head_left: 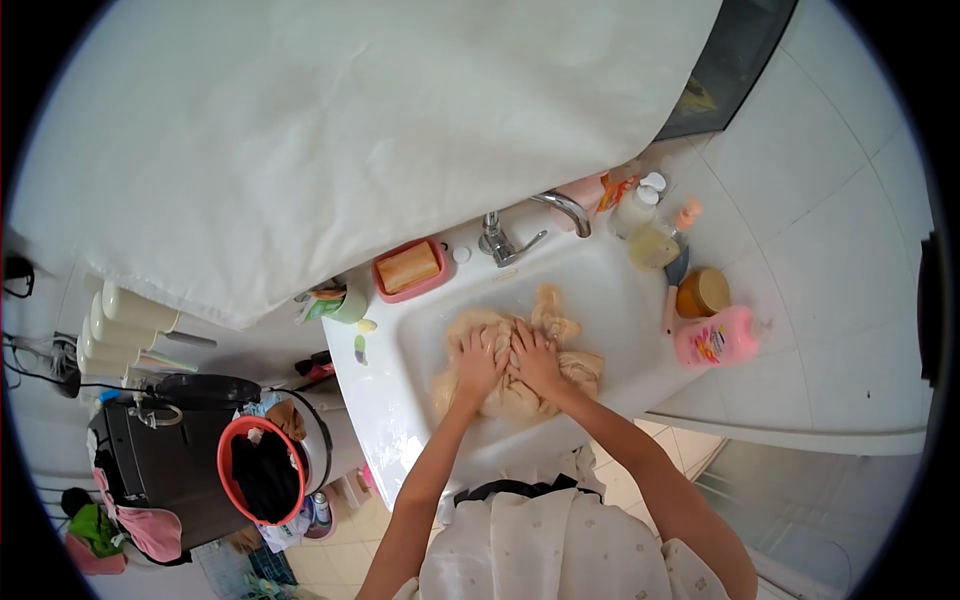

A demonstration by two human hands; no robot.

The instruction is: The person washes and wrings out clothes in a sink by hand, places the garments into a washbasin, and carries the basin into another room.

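Observation:
A wet, pale peach cloth (515, 395) lies bunched in the white sink (630, 300), with water around it. Both hands press on its upper middle, side by side and nearly touching. My left hand (482, 362) has its fingers bent into the folds. My right hand (535, 360) also digs its fingers into the fabric. One twisted end of the cloth (549, 300) stretches toward the faucet (497, 240), beyond the hands. The fingertips are partly hidden in the cloth.
A pink dish (444, 277) holds a soap bar (408, 268) on the sink's back left. Bottles, including a pink one (718, 338), and an amber jar (704, 293) line the right edge. A red basin (228, 480) with dark clothes stands at the left.

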